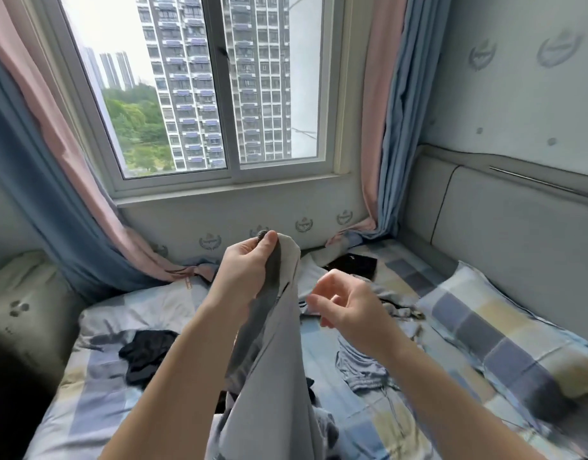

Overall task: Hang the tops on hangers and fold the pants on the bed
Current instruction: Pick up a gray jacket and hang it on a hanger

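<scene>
Grey pants (272,376): hanging limp, darker inside showing | left hand (249,263): pinching upper end | right hand (349,310): released, empty

I am looking into a bedroom of a flat. A bed (97,386) covered in checked fabric is taking up the space ahead of me, with a matching pillow (505,330) lying against a padded headboard (518,234) on the right. A black garment (146,356) and a grey-blue garment (362,363) are lying loose on the bed. Pink and blue curtains (54,200) are hanging at both sides of a sliding window (231,94), their ends resting on the bed. Crest-patterned wallpaper (505,94) is covering the walls. Through the glass, apartment towers (193,78) and trees (133,124) are showing, seen from a high floor.
</scene>
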